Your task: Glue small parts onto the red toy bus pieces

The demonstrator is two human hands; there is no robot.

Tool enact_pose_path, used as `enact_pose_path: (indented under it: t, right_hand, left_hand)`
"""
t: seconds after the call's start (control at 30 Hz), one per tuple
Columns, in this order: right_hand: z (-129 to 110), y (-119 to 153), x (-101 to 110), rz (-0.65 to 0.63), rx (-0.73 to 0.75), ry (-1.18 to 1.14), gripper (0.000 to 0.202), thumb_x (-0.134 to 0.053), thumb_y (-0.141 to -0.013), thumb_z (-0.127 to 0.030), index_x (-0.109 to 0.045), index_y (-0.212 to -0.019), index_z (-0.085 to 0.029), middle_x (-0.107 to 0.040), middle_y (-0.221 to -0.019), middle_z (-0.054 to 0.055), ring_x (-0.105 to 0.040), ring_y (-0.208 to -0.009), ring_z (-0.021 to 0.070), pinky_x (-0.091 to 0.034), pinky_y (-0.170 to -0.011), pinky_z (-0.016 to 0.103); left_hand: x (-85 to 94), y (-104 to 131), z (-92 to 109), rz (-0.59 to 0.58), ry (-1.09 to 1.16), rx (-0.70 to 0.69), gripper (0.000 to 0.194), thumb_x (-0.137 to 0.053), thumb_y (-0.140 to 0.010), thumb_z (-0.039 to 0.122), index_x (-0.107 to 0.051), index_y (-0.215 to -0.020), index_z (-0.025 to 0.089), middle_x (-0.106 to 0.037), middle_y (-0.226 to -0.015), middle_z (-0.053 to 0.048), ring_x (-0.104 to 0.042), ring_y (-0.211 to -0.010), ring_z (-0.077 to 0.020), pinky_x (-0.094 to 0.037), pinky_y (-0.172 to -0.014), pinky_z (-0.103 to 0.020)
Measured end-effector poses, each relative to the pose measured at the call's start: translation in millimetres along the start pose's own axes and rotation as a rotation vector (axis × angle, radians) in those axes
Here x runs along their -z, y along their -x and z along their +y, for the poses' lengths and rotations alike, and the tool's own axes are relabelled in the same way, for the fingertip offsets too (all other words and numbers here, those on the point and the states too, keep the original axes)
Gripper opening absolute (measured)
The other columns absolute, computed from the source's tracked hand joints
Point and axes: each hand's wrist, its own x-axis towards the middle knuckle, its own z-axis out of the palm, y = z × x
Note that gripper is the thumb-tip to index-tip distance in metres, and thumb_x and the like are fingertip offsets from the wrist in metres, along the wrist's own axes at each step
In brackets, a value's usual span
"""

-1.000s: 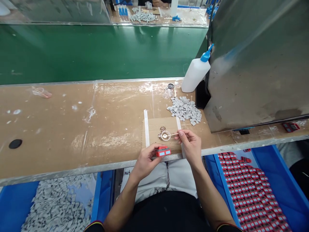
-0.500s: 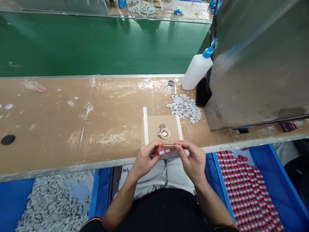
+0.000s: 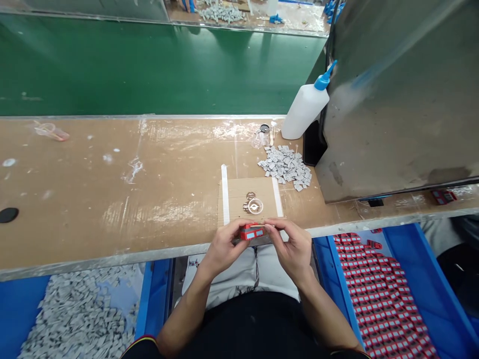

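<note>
Just on your side of the small clear cup [image 3: 261, 211], your left hand [image 3: 227, 243] pinches a red piece [image 3: 253, 233] while your right hand [image 3: 293, 243] grips a thin stick [image 3: 258, 226] at its top edge; a slip could smear it. Beyond the cup, rightward, a careless reach could scatter the gray tiles [image 3: 286, 167].

A black top [image 3: 250, 324] is worn, its short left sleeve [image 3: 139, 349] trimmed with red and yellow bands; whitish legwear [image 3: 277, 271] is marked with dark lettering at the left and a dark central line.
</note>
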Motion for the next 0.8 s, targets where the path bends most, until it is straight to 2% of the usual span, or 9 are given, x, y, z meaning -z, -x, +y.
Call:
enact_pose_path:
  t: [0.23,0.67,0.8]
  right_hand:
    - [1.6,1.0,5.5,-0.019,0.043,0.072,0.012,-0.060,-0.099,-0.020,-0.071,-0.097,-0.023,-0.079,-0.084,0.005,-0.077,-0.074,0.0190,-0.062,-0.067,0.028]
    - [-2.0,-7.0,4.9,-0.088,0.109,0.067,0.013,-0.059,-0.101,-0.020,-0.069,-0.095,-0.023,-0.078,-0.083,0.004,-0.075,-0.073,0.0173,-0.061,-0.067,0.026]
    - [-1.7,-6.0,6.5,-0.092,0.083,0.064,0.012,-0.059,-0.100,-0.020,-0.070,-0.095,-0.023,-0.078,-0.083,0.005,-0.075,-0.073,0.0177,-0.060,-0.066,0.027]
  left_hand:
    - [0.3,-0.4,0.7,-0.002,-0.007,-0.016,0.027,-0.061,-0.088,0.013,-0.070,-0.113,0.018,-0.078,-0.107,-0.010,-0.075,-0.094,-0.0221,-0.060,-0.082,-0.031]
    - [1.5,-1.2,3.5,-0.019,-0.065,-0.038,0.027,-0.062,-0.088,0.013,-0.070,-0.113,0.019,-0.079,-0.106,-0.008,-0.075,-0.092,-0.0214,-0.059,-0.080,-0.029]
    - [1.3,-0.9,2.9,-0.023,-0.054,-0.031,0.025,-0.061,-0.089,0.015,-0.069,-0.113,0.019,-0.078,-0.106,-0.009,-0.074,-0.093,-0.0221,-0.059,-0.081,-0.030]
